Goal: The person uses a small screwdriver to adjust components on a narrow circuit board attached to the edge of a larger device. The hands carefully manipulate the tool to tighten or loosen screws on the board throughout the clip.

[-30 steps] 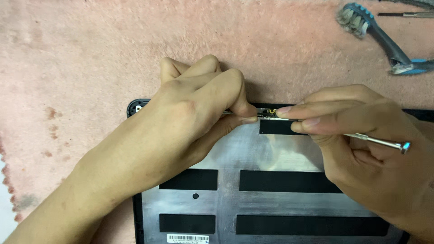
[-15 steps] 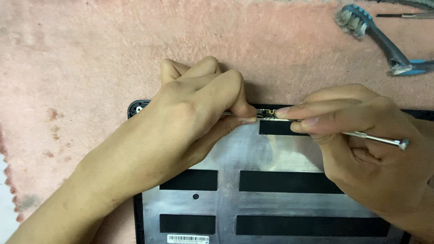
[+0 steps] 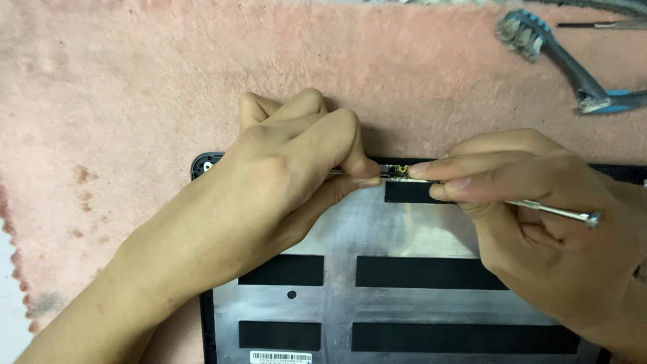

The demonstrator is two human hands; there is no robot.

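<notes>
A worn pink towel-like cloth (image 3: 135, 87) covers the worktop, its nap flattened and marked with small reddish stains near the left side. At the far left a pale strip of bare worktop (image 3: 5, 303) shows beside the cloth's frayed edge. The light is soft and even.

Electronics repair bench indicated: opened laptop lid panel (image 3: 404, 296) laid on pink towel-covered surface (image 3: 135, 81), cleaning brush (image 3: 539, 40) alongside.

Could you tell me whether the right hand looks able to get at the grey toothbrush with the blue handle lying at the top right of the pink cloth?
Probably yes, but not freely: the right hand grips a thin metal tool at the panel's top edge. The pink cloth between it and the grey toothbrush lies bare.
</notes>
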